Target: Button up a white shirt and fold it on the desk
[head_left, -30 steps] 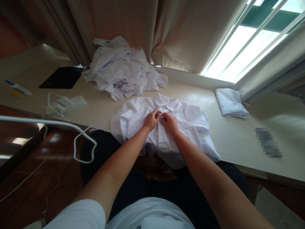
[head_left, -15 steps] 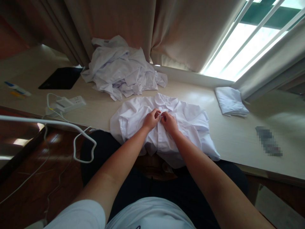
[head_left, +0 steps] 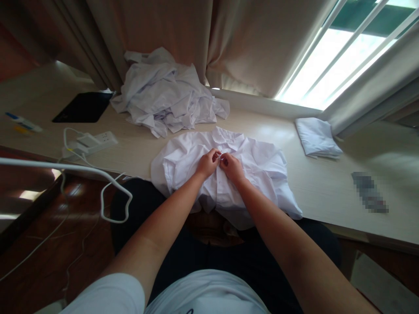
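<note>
A white collared shirt [head_left: 262, 170] lies spread on the table in front of me, its collar toward the window side and its lower part hanging over the near edge. My left hand [head_left: 208, 162] pinches the shirt's front opening just below the collar. Close beside it, fingertips nearly touching, my right hand [head_left: 231, 166] pinches the same strip of cloth from the other side. The small piece between the fingertips is too small to make out.
Behind lies a crumpled pile of white shirts [head_left: 166, 96]. A folded white shirt [head_left: 317, 137] sits at right, near a pixelated object [head_left: 369, 192]. Leftward are a black sheet [head_left: 83, 107], a power strip [head_left: 104, 140], pens [head_left: 23, 122] and a white cable [head_left: 81, 165].
</note>
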Demonstrator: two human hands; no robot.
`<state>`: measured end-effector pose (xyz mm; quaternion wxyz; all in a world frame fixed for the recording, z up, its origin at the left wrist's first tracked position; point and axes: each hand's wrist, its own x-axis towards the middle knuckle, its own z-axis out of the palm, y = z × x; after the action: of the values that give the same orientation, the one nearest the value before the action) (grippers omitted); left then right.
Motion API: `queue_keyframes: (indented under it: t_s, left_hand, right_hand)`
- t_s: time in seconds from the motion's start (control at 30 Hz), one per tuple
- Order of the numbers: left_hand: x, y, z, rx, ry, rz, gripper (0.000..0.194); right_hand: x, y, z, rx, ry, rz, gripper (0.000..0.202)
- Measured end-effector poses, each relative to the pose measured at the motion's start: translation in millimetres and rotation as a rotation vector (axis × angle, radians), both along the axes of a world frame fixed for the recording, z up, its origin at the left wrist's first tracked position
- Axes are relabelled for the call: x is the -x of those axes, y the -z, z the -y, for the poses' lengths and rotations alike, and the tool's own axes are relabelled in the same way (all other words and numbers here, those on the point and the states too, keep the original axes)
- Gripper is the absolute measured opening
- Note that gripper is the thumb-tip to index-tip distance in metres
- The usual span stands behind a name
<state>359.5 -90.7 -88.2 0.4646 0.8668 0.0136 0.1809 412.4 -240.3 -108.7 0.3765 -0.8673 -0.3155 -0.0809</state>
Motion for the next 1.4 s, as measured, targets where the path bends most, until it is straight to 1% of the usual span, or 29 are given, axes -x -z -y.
queue_keyframes:
  t_s: [0.3,0.5,0.63,0.87,1.4]
  left_hand:
    - [1.3,-2.5,1.6,-0.018,-0.002,-0.014,0.022]
    - [1.2,-2.6,2.0,-0.026,0.008,-0.017,0.025]
    - [1.1,-2.7,2.3,-0.029,0.013,-0.015,0.023]
    - [0.1,-0.2,1.5,-0.039,0.012,-0.002,0.023]
    - [-2.6,4.3,0.6,-0.065,-0.015,0.012,0.026]
  right_hand:
    - [0.6,1.3,-1.1,0.012,0.005,0.014,0.015]
    - [0.6,0.2,0.2,0.008,-0.004,0.015,0.012]
    - [0.2,-0.5,0.5,0.000,0.000,0.011,0.014]
    - [0.4,-0.6,0.8,-0.012,0.008,0.010,0.016]
    - [-0.2,1.2,-1.2,0.005,0.027,0.000,0.012]
